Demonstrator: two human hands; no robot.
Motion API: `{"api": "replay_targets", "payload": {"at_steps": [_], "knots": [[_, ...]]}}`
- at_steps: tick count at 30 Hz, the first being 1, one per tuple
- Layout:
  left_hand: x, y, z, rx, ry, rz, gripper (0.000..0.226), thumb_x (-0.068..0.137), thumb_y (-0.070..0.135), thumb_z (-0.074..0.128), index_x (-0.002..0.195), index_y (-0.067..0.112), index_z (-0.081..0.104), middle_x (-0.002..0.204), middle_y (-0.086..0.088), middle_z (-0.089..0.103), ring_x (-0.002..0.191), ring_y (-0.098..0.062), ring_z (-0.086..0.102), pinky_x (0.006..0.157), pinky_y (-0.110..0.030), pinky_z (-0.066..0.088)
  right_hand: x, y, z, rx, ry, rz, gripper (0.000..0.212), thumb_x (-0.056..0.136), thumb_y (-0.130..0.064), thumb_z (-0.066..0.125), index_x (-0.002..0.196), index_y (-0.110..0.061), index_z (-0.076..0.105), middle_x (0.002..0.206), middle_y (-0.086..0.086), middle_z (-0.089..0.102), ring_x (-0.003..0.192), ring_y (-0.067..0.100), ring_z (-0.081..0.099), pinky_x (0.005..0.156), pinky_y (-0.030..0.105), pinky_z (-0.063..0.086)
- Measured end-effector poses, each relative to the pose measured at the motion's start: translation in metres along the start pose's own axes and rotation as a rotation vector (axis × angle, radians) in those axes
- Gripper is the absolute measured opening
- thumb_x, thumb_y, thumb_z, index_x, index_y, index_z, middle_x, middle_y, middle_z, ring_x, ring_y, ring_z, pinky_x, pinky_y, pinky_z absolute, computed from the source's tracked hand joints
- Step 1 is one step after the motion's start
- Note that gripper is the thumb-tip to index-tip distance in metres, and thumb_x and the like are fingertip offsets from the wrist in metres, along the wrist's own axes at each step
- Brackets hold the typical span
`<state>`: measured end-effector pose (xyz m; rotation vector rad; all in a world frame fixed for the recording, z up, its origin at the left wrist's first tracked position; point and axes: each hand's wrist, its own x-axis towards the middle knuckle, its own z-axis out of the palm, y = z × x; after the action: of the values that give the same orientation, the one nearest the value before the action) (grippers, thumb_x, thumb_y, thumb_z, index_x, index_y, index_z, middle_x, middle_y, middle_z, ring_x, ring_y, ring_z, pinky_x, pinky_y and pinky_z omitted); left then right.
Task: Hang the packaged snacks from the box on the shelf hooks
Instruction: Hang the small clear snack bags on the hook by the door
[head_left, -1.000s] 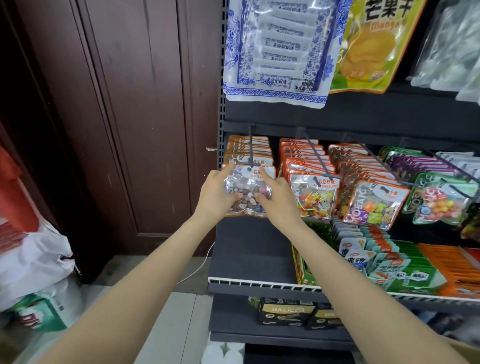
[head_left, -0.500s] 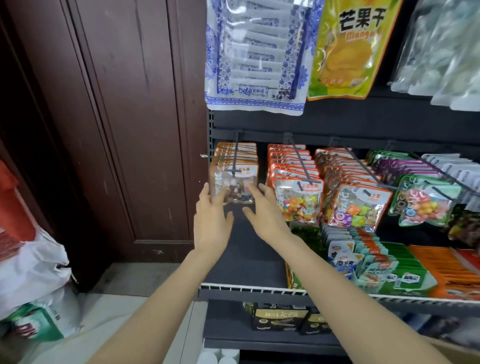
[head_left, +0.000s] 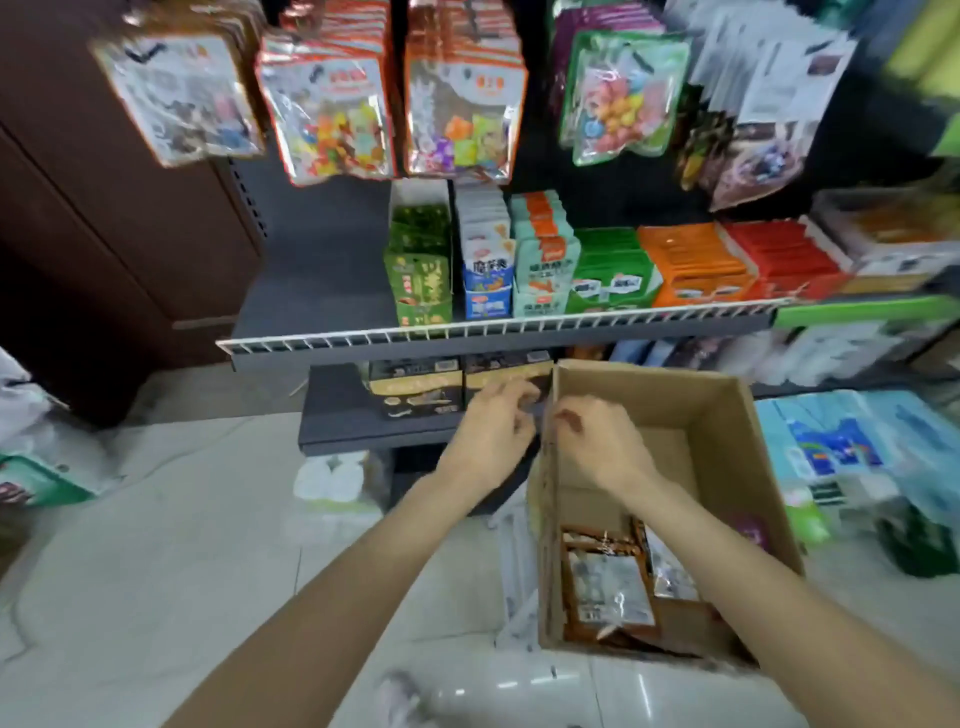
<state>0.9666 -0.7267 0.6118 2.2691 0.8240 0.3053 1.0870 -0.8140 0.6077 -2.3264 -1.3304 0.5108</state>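
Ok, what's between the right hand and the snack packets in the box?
Bare cardboard box floor between right hand and snack packets, per the head view.

A cardboard box (head_left: 727, 441) stands on the floor at four o'clock, with snack packets (head_left: 608, 587) in its near end. The right hand (head_left: 602, 441) hovers over the box with loosely curled fingers; the left hand (head_left: 493, 426) hangs just outside its left wall. Candy bags (head_left: 332, 114) hang at twelve o'clock.

Dark wooden door (head_left: 104, 249) stands left, above pale tiled floor (head_left: 182, 545).
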Motion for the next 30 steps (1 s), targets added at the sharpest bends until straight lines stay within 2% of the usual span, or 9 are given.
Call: {"api": "replay_targets", "payload": {"at_steps": [3, 9, 12, 15, 18, 21, 26, 27, 30], "knots": [[-0.01, 0.041, 0.065, 0.014, -0.111, 0.007, 0.035, 0.094, 0.004, 0.045, 0.127, 0.011, 0.052, 0.126, -0.008, 0.049, 0.109, -0.022, 0.053, 0.089, -0.021, 0.037, -0.029, 0.074, 0.01, -0.011, -0.137, 0.172, 0.022, 0.09, -0.011, 0.046, 0.1, -0.014, 0.065, 0.098, 0.012, 0.068, 0.097, 0.033, 0.063, 0.078, 0.037, 0.051], [-0.029, 0.058, 0.148, 0.346, -0.65, -0.328, 0.029, 0.092, 0.009, 0.055, 0.119, 0.001, 0.055, 0.121, -0.016, 0.058, 0.108, -0.029, 0.057, 0.089, -0.035, 0.048, -0.064, 0.153, 0.048, 0.058, -0.436, 0.353, 0.026, 0.09, -0.011, 0.053, 0.115, -0.004, 0.057, 0.115, 0.018, 0.063, 0.109, 0.033, 0.058, 0.084, 0.031, 0.046], [-0.035, 0.044, 0.166, 0.349, -0.735, -0.455, 0.034, 0.092, 0.015, 0.055, 0.123, 0.0, 0.052, 0.123, -0.012, 0.056, 0.112, -0.027, 0.055, 0.089, -0.031, 0.045, -0.068, 0.16, 0.06, 0.155, -0.51, 0.467, 0.035, 0.092, -0.013, 0.052, 0.126, -0.005, 0.049, 0.121, 0.014, 0.058, 0.109, 0.029, 0.056, 0.085, 0.031, 0.048], [-0.036, 0.037, 0.174, 0.25, -0.709, -0.589, 0.037, 0.09, 0.017, 0.06, 0.123, 0.003, 0.052, 0.118, -0.009, 0.059, 0.105, -0.024, 0.058, 0.086, -0.029, 0.047, -0.068, 0.161, 0.065, 0.367, -0.535, 0.639, 0.034, 0.09, -0.01, 0.057, 0.122, -0.003, 0.047, 0.1, 0.011, 0.058, 0.079, 0.021, 0.057, 0.058, 0.027, 0.048], [-0.032, 0.038, 0.176, 0.22, -0.624, -0.627, 0.03, 0.092, 0.016, 0.057, 0.118, 0.001, 0.054, 0.102, -0.008, 0.055, 0.091, -0.02, 0.054, 0.074, -0.025, 0.043, -0.063, 0.169, 0.062, 0.472, -0.471, 0.697, 0.039, 0.086, -0.009, 0.063, 0.12, -0.003, 0.045, 0.101, 0.011, 0.056, 0.07, 0.018, 0.054, 0.058, 0.027, 0.047], [-0.024, 0.04, 0.176, 0.106, -0.469, -0.711, 0.036, 0.088, 0.017, 0.064, 0.119, 0.002, 0.052, 0.117, -0.011, 0.057, 0.106, -0.025, 0.057, 0.081, -0.027, 0.045, -0.058, 0.173, 0.052, 0.565, -0.4, 0.723, 0.047, 0.088, -0.01, 0.063, 0.13, -0.007, 0.042, 0.113, 0.01, 0.053, 0.073, 0.013, 0.051, 0.052, 0.022, 0.04], [-0.005, 0.042, 0.171, -0.123, -0.289, -0.84, 0.039, 0.085, 0.017, 0.069, 0.116, 0.0, 0.053, 0.117, -0.015, 0.061, 0.106, -0.028, 0.061, 0.089, -0.033, 0.05, -0.05, 0.172, 0.048, 0.761, -0.326, 0.765, 0.043, 0.088, -0.005, 0.062, 0.128, -0.003, 0.046, 0.118, 0.012, 0.059, 0.1, 0.025, 0.06, 0.083, 0.033, 0.052], [-0.003, 0.042, 0.169, -0.161, -0.267, -0.831, 0.035, 0.086, 0.017, 0.068, 0.115, 0.001, 0.055, 0.116, -0.015, 0.063, 0.103, -0.027, 0.062, 0.089, -0.034, 0.051, -0.049, 0.173, 0.048, 0.833, -0.303, 0.779, 0.046, 0.086, -0.001, 0.063, 0.129, -0.002, 0.046, 0.118, 0.015, 0.06, 0.102, 0.027, 0.062, 0.083, 0.034, 0.055], [-0.002, 0.04, 0.163, -0.164, -0.252, -0.692, 0.046, 0.086, 0.03, 0.067, 0.124, 0.008, 0.053, 0.125, -0.012, 0.057, 0.107, -0.025, 0.058, 0.09, -0.032, 0.048, -0.044, 0.171, 0.039, 1.061, -0.251, 0.871, 0.043, 0.081, 0.01, 0.063, 0.122, 0.005, 0.051, 0.105, 0.02, 0.064, 0.078, 0.024, 0.064, 0.053, 0.028, 0.057]]}}
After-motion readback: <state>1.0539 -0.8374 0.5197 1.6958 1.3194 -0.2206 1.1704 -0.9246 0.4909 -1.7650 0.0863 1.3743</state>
